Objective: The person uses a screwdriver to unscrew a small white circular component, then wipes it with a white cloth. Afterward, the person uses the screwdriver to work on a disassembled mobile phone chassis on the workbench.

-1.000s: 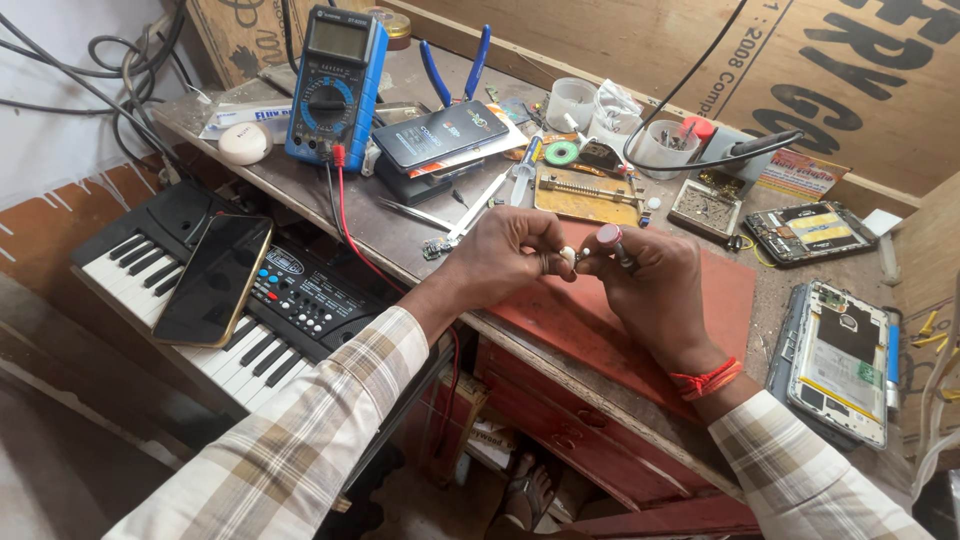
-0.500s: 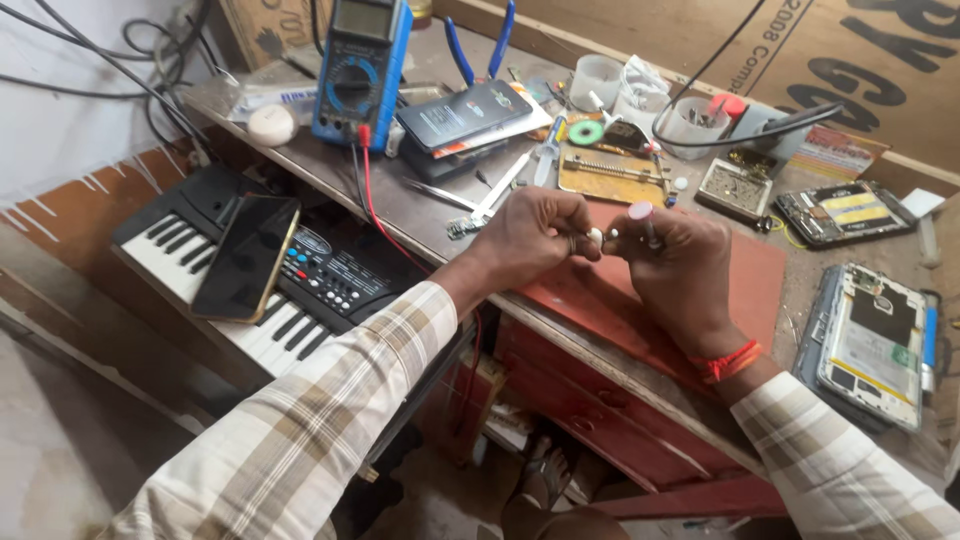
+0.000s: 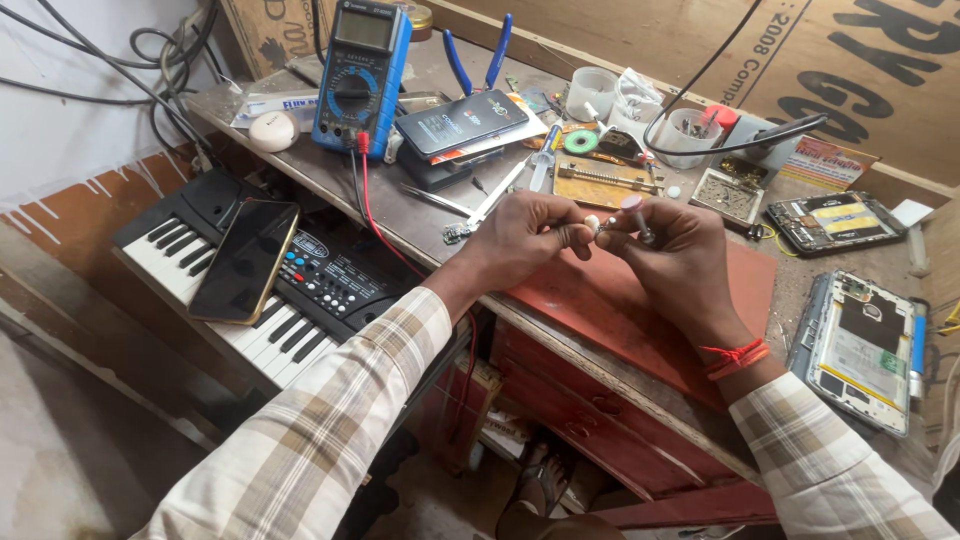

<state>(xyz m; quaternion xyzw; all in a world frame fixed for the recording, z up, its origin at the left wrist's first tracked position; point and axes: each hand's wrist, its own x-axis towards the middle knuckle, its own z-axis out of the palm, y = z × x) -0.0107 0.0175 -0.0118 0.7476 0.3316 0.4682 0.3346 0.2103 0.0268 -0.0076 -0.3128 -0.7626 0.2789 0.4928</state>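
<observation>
Cluttered workbench (image 3: pixel 420 225) is seen below; above its red mat (image 3: pixel 640 310), a small screwdriver (image 3: pixel 636 215) is pinched by right hand (image 3: pixel 680 265), its tip gripped by left hand (image 3: pixel 530 235) fingers.

Two hands meet above a red mat (image 3: pixel 640 300): the left hand (image 3: pixel 530 235) pinches a small metal part (image 3: pixel 592 223), the right hand (image 3: pixel 675 255) grips a pink-capped screwdriver (image 3: pixel 634 212); behind the mat, a blue multimeter (image 3: pixel 362 75).

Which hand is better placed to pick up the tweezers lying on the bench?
Left, probably: the tweezers lie just beyond the left hand, while the right hand sits farther away and grips a small screwdriver.
</observation>
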